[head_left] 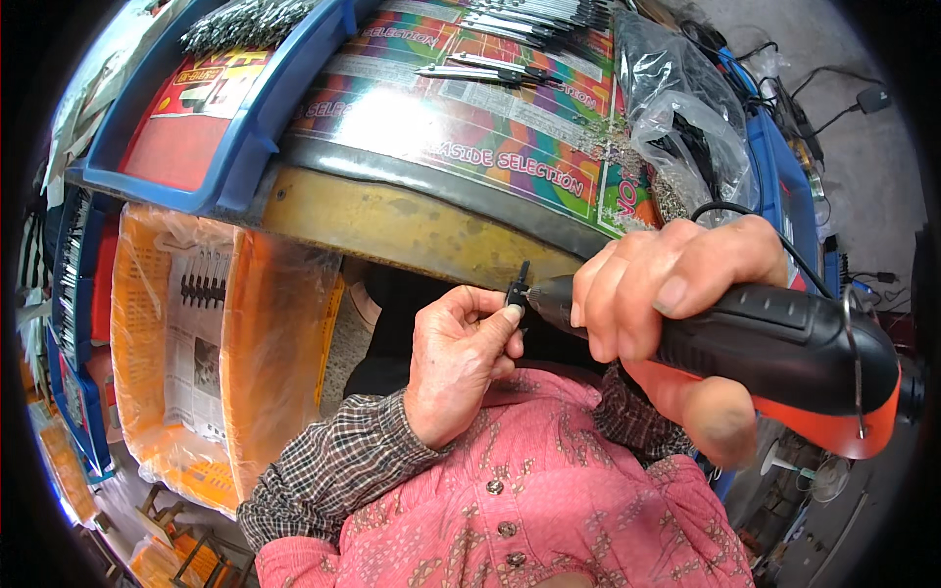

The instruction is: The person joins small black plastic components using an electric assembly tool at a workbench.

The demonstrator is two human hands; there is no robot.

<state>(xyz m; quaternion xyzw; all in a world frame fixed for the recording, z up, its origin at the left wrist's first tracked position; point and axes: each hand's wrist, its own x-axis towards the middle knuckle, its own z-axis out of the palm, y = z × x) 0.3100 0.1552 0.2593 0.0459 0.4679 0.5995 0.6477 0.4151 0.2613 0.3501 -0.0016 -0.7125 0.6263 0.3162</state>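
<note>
Between the thumb and fingers of my left hand (453,345) is a small black part (520,282), held upright just off the table's near edge. My right hand (676,284) is wrapped around a black and orange electric screwdriver (784,338), which lies almost level and points left. Its narrow tip meets the black part or stops right beside it; the exact contact is too small to tell. My left fingertips cover the lower portion of the part.
A table (412,216) bears a colourful printed sheet and slim silver-and-black pieces (490,73). At its left is a blue tray (227,162) with metal pieces; below that, a plastic-lined orange crate (270,333). A clear bag (676,88) of black parts lies right, near a cord (730,208).
</note>
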